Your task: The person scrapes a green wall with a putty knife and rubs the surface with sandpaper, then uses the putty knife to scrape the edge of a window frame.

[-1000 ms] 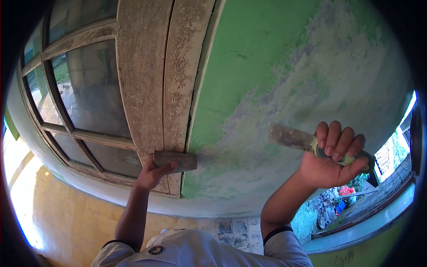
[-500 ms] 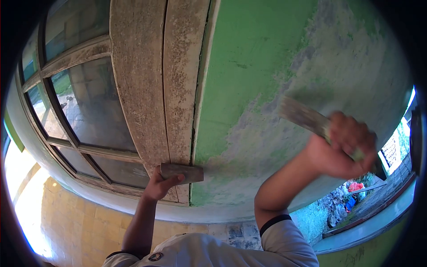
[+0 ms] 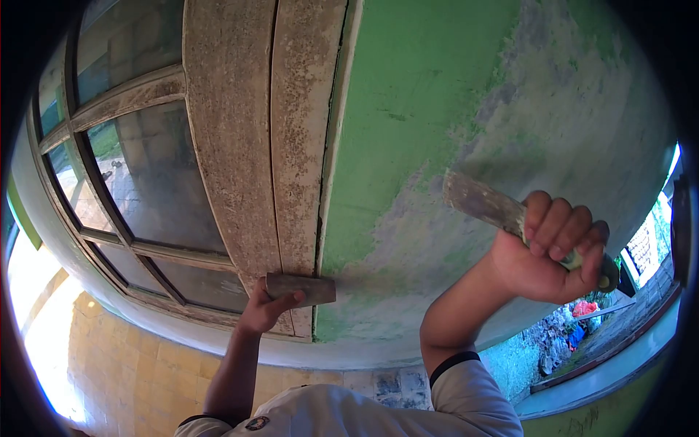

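Note:
My right hand (image 3: 557, 247) is closed around the handle of a scraper (image 3: 484, 200). Its long, stained blade points left, near the patch of wall (image 3: 426, 211) where green paint is worn to grey. A bit of green shows at the handle. Lower down, my left hand (image 3: 266, 306) grips a flat, greyish-brown rectangular plate (image 3: 309, 289) between thumb and fingers. That plate lies across the bottom of the wooden frame (image 3: 302, 146) and reaches over onto the green wall. The fingers behind the plate are mostly hidden.
Glass panes in a wooden window (image 3: 145, 167) fill the left. Yellowish floor tiles (image 3: 138, 357) lie below. At the lower right is a ledge (image 3: 604, 379), with a red item (image 3: 585, 308) and a blue item (image 3: 577, 336) beyond it.
The scraper in my right hand has shifted slightly left and down, and its motion blur is gone. My left hand keeps the plate in nearly the same place.

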### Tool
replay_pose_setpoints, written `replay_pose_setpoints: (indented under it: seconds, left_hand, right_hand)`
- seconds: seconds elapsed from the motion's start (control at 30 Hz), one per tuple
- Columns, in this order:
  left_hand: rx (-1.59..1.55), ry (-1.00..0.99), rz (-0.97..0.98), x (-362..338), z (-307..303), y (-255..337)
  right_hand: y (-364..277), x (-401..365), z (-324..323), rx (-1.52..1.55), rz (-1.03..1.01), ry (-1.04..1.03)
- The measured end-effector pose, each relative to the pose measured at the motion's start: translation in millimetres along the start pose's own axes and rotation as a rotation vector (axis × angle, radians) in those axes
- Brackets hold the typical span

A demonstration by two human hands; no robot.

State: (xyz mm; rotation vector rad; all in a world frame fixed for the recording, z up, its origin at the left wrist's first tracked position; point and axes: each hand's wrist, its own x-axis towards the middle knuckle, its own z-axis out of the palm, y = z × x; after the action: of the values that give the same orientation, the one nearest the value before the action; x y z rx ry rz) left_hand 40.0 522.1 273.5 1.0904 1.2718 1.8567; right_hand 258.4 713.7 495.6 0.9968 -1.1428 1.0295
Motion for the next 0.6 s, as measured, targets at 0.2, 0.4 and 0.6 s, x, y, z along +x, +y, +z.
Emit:
replay_pose_setpoints:
  seconds: [0.2,0.4,0.6]
  left_hand:
    - [-0.024,0.056,-0.013,-0.1,3.3,2.4]
    - [-0.025,0.060,0.017,-0.3,3.2,2.0]
    - [-0.013,0.025,-0.011,-0.4,0.6,-0.5]
  right_hand:
    - [-10.1,1.4,-2.5,-0.115,-0.159,-0.002]
    - [-6.3,1.0,-5.7,0.043,-0.077,-0.006]
    - [1.3,-3.2,0.0,-0.016,-0.089,0.001]
